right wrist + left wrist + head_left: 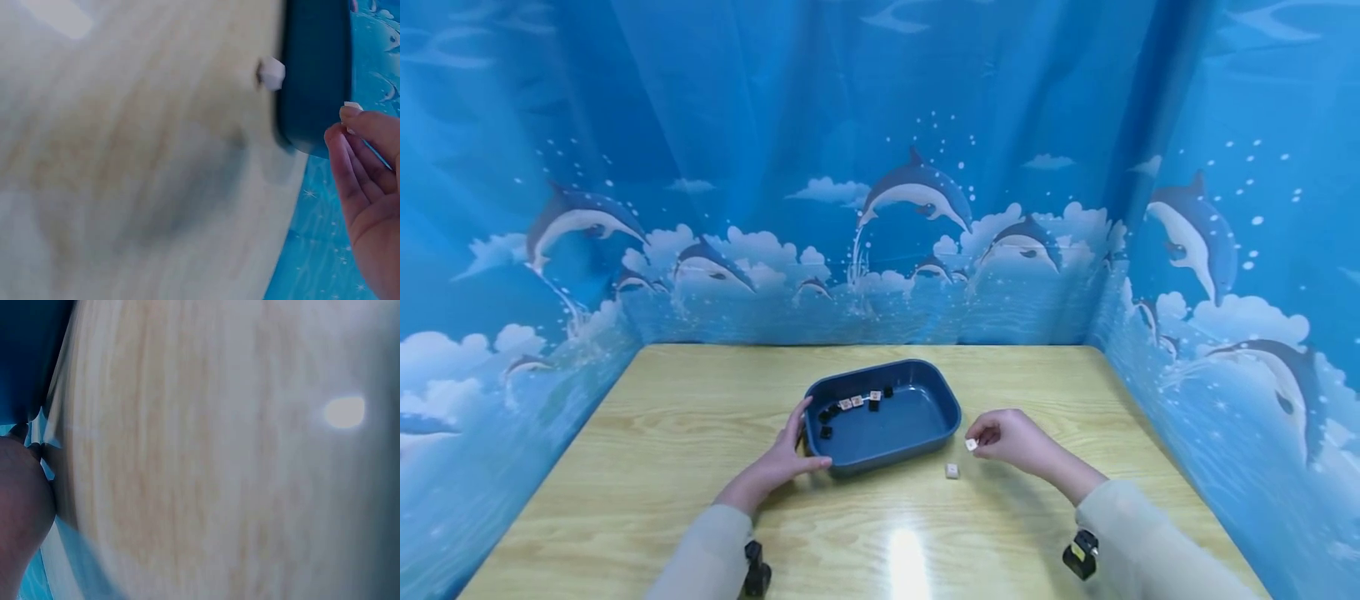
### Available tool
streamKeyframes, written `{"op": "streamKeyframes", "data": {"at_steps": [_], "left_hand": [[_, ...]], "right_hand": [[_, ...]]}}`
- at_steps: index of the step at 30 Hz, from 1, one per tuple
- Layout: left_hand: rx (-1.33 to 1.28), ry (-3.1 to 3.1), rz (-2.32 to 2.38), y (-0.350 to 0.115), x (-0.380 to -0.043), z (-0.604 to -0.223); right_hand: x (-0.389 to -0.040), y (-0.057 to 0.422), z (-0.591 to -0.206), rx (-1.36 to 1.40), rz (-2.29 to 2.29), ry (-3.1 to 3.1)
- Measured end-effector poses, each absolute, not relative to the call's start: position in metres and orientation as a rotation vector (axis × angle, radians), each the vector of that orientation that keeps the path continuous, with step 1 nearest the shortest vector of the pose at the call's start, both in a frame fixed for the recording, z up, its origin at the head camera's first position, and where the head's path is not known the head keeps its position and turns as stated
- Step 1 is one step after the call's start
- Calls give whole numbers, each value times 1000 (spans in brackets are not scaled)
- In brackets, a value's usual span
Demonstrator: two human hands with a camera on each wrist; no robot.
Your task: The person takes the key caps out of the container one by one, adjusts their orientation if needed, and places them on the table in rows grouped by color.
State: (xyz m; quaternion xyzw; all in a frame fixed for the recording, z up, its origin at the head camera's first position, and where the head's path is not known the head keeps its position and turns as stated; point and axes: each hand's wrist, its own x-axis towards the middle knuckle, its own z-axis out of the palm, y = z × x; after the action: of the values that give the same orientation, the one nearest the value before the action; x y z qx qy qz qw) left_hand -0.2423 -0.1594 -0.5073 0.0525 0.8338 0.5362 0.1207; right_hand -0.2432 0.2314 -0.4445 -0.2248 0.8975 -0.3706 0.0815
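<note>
A dark blue rectangular tray (887,454) lies on the table. My left hand (790,454) rests against its near left corner, fingers along the left side and thumb on the front wall. In the left wrist view, part of that hand (22,506) shows beside the tray (31,356). Thumb and fingers of my right hand (1011,437) pinch a small white cube (972,445) just off the tray's right end. Another small white cube (952,471) lies on the table in front of the tray. The right wrist view shows the pinched cube (352,107) at the fingertips.
Several small black cubes (826,432) and a few white ones with reddish marks (857,401) lie along the tray's left and far sides. The wooden table (662,467) ends at a blue dolphin-print curtain (760,292) behind and at both sides.
</note>
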Motion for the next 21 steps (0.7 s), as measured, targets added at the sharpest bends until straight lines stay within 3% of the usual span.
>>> {"op": "streamKeyframes", "data": {"at_steps": [9, 21], "left_hand": [[133, 2442, 1549, -160, -243, -507], [136, 2441, 1562, -159, -243, -509]], "right_hand": [[-235, 231, -473, -680, -1111, 2742], [-228, 226, -489, -441, -1010, 2834]]}}
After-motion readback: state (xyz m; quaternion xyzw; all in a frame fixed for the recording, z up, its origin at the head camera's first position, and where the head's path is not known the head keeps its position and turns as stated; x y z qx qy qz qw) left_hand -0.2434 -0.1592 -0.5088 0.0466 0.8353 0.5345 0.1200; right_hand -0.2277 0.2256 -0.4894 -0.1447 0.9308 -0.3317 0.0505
